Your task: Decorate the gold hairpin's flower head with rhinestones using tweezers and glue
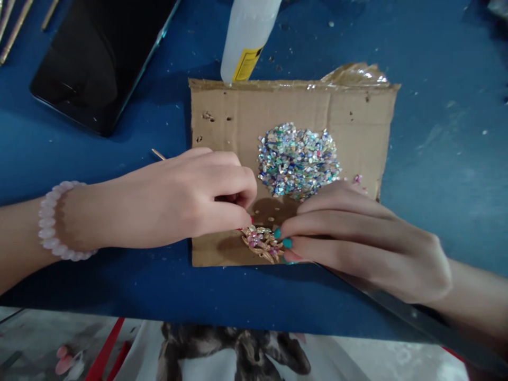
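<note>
My left hand (pixel 206 193), with a pale beaded bracelet (pixel 48 222) at the wrist, is closed with its fingertips at the left end of a gold-coloured floral ornament (pixel 260 242). A thin stick's pointed end (pixel 158 154) shows behind this hand; its grip on the stick is mostly hidden. My right hand (pixel 369 243), with teal nails, pinches the right end of the ornament, which has pink flowers and leaf shapes. Both hands are over a piece of cardboard (pixel 222 116). Just beyond the right fingers lies a pile of small iridescent chips (pixel 297 159).
A white bottle with a yellow label (pixel 248 53) stands at the cardboard's far edge. A dark phone (pixel 99 58) lies upper left, near several thin sticks (pixel 16 32). Clear tape (pixel 357 74) bunches at the far edge. A long dark strip (pixel 408 309) runs beneath my right forearm.
</note>
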{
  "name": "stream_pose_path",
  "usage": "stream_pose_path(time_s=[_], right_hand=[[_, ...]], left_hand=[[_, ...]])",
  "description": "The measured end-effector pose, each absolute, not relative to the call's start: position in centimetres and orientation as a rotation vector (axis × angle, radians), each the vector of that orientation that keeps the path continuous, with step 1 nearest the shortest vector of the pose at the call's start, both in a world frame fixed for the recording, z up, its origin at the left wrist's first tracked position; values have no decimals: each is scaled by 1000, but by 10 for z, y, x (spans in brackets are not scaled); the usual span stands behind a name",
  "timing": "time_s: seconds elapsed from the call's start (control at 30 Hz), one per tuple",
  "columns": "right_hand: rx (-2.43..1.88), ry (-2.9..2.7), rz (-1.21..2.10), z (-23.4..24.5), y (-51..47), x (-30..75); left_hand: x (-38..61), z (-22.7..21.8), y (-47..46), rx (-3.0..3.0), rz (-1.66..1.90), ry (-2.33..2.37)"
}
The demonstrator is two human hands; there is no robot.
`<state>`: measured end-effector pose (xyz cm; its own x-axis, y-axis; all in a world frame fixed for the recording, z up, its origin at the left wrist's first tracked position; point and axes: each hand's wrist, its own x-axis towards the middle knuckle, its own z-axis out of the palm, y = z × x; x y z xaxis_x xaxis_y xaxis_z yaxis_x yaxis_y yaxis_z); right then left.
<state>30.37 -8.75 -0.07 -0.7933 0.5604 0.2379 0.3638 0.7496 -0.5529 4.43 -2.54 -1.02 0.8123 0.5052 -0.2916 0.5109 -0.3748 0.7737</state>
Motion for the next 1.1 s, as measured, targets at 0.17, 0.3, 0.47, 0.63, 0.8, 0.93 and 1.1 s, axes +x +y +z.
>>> stream_pose_path(time_s=[0.17, 0.3, 0.47, 0.63, 0.8, 0.93, 1.1], right_hand=[[-696, -2490, 574, -6, -92, 300], [-699, -2482, 522, -12, -97, 298], [-694, -2461, 528, -12, -98, 296], [-677, -2457, 555, -10, -97, 295], [-692, -2450, 562, -10, -98, 296], [-667, -2464, 555, -10, -99, 297], [-667, -2469, 569, -10, -98, 298]], left_hand=[[46, -9, -25, 2027, 29, 725], [45, -7, -26, 2075, 94, 679], [44, -5, -27, 2126, 122, 641], [44, -7, -25, 2111, 112, 646], [48, -3, -26, 2091, 75, 696], [50, 2, -26, 2060, -22, 774], [44, -5, -27, 2098, 24, 741]])
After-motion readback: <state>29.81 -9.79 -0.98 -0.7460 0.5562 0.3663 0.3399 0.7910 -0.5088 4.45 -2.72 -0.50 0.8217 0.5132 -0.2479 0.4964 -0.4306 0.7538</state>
